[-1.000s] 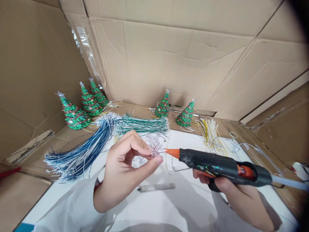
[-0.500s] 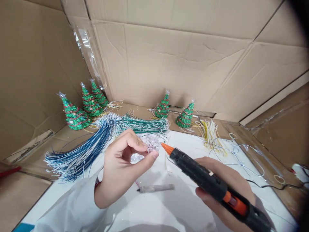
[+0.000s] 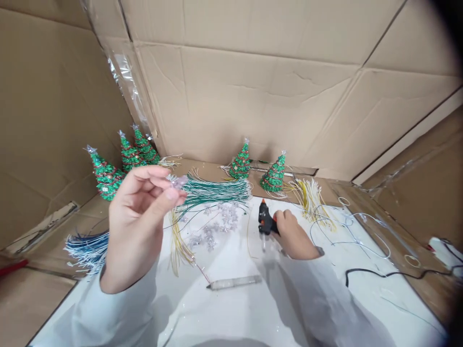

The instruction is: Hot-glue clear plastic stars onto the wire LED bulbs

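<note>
My left hand (image 3: 141, 217) is raised on the left and pinches a small clear plastic star (image 3: 178, 182) between thumb and fingers. My right hand (image 3: 293, 234) grips a black hot glue gun (image 3: 265, 219) with an orange nozzle, low over the white tabletop (image 3: 231, 318). Several clear stars (image 3: 227, 219) lie in a loose pile between the two hands. A grey pen-like tool (image 3: 235, 282) rests in front of them. Behind my left hand stands a green Christmas tree ornament (image 3: 104, 176), partly covered by the hand.
More small trees (image 3: 274, 174) stand along the cardboard wall (image 3: 246, 96). Bundles of green wires (image 3: 217, 188), blue wires (image 3: 88, 250) and yellow wires (image 3: 309, 200) lie around the table. A black cord (image 3: 383, 274) and loose wire loops run at the right.
My left hand has moved left and up with the star, away from the glue gun. My right hand has carried the glue gun farther from me, down towards the tabletop, its nozzle now pointing away.
</note>
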Available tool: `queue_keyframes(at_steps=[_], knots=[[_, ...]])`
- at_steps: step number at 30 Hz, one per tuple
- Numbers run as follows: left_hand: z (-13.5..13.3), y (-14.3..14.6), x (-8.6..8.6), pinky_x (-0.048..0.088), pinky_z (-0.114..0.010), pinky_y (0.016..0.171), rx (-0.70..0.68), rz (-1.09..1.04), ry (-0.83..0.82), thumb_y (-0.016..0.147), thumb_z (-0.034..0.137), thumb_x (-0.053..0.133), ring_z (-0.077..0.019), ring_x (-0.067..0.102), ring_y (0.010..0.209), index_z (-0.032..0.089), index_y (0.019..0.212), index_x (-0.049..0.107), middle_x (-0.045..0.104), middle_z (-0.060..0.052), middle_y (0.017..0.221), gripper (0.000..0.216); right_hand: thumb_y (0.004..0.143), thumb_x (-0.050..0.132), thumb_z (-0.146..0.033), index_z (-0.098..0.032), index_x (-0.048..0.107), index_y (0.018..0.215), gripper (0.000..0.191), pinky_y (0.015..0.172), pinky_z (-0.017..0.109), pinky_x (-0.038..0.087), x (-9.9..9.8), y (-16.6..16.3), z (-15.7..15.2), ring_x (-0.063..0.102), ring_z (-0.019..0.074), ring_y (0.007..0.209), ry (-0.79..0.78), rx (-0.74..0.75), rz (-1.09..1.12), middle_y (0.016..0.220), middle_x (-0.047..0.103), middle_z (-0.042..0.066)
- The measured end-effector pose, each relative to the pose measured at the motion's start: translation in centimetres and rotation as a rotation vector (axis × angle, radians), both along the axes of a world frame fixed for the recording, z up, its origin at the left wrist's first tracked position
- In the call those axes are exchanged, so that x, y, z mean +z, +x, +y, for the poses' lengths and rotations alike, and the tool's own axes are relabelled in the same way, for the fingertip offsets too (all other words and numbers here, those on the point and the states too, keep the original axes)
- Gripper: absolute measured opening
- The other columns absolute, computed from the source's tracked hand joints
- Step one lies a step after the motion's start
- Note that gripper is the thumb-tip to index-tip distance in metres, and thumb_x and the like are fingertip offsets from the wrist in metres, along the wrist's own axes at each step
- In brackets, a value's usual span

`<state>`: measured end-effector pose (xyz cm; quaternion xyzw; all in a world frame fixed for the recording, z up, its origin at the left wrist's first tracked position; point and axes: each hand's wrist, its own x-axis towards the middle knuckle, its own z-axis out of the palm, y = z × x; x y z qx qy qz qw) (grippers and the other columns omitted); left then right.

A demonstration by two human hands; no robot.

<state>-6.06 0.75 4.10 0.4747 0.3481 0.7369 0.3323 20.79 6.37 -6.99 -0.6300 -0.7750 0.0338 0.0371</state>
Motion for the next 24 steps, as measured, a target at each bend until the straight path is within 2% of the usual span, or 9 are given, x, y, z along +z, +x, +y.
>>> queue_keyframes(at_steps=[3,6,8,11,15,17,19,22,24], knots=[[-0.1,-1.0,0.6,0.053,-0.014,0.064,-0.012,-0.043,-0.006,0.073,0.023,0.071,-0.0079,0.058,0.068,0.016,0.101,0.066,0.06,0.0,0.075,0.029,0.075,0.06,-0.016,-0.014,0.048,0.094,0.023,0.069,0.031,0.039,-3.5,0.6,0.7,0.053,0.026,0.09,-0.165,-0.047,-0.026,0.099,0.049,0.013],[-0.3,-1.7,1.1,0.054,-0.014,0.066,0.013,-0.066,-0.007,0.071,0.027,0.072,-0.0086,0.06,0.07,0.014,0.097,0.069,0.065,-0.003,0.082,0.029,0.073,0.061,-0.016,-0.014,0.048,0.1,0.03,0.072,0.032,0.04,-5.2,1.2,0.7,0.054,0.026,0.093,-0.239,-0.054,-0.009,0.102,0.048,0.012],[-0.4,-2.2,1.4,0.054,-0.014,0.067,0.039,-0.078,0.01,0.071,0.028,0.073,-0.0086,0.06,0.071,0.013,0.091,0.071,0.067,-0.004,0.086,0.025,0.07,0.063,-0.013,-0.016,0.047,0.106,0.039,0.073,0.035,0.04,-4.6,1.2,0.5,0.053,0.0285,0.098,-0.24,-0.048,-0.038,0.107,0.048,0.013],[-0.9,-3.0,1.8,0.053,-0.015,0.061,0.083,-0.06,0.07,0.075,0.029,0.068,-0.0078,0.058,0.068,0.013,0.087,0.071,0.067,-0.003,0.082,0.02,0.07,0.064,-0.012,-0.017,0.048,0.11,0.043,0.073,0.039,0.041,-1.5,-0.5,-0.2,0.05,0.0329,0.102,-0.149,-0.006,-0.104,0.113,0.047,0.017],[-1.8,-4.1,2.1,0.048,-0.019,0.057,0.184,-0.061,0.184,0.081,0.027,0.061,-0.0076,0.056,0.065,0.011,0.08,0.07,0.065,-0.003,0.081,0.018,0.078,0.058,-0.014,-0.016,0.052,0.109,0.032,0.079,0.038,0.041,3.7,-6.1,-0.9,0.052,0.0284,0.099,-0.037,0.251,-0.01,0.115,0.048,0.017],[-2.3,-4.3,2.3,0.043,-0.02,0.052,0.213,-0.071,0.213,0.082,0.028,0.059,-0.0081,0.054,0.062,0.01,0.077,0.068,0.062,-0.003,0.077,0.021,0.081,0.054,-0.015,-0.015,0.055,0.105,0.024,0.081,0.035,0.04,4.8,-10.1,-0.1,0.053,0.0263,0.097,0.008,0.387,0.086,0.108,0.053,0.014],[-2.7,-4.3,2.4,0.039,-0.021,0.046,0.207,-0.076,0.216,0.084,0.03,0.055,-0.0087,0.052,0.059,0.01,0.076,0.067,0.057,-0.002,0.068,0.024,0.083,0.051,-0.018,-0.015,0.058,0.1,0.019,0.08,0.032,0.04,4.4,-14.3,1.6,0.054,0.0253,0.096,-0.012,0.445,0.216,0.102,0.057,0.013],[-3.3,-4.2,2.6,0.036,-0.024,0.045,0.198,-0.079,0.226,0.088,0.03,0.05,-0.0095,0.049,0.055,0.013,0.075,0.066,0.049,-0.001,0.061,0.027,0.086,0.047,-0.021,-0.013,0.062,0.093,0.019,0.077,0.028,0.039,2.2,-20.1,5.4,0.058,0.0218,0.091,-0.067,0.43,0.32,0.098,0.06,0.012],[-3.7,-4.1,2.7,0.035,-0.025,0.046,0.208,-0.063,0.238,0.087,0.033,0.05,-0.0099,0.047,0.054,0.014,0.074,0.066,0.046,0.0,0.059,0.027,0.088,0.043,-0.021,-0.012,0.062,0.097,0.023,0.076,0.027,0.039,0.6,-23.1,7.5,0.058,0.0206,0.092,-0.053,0.4,0.358,0.101,0.06,0.013]])
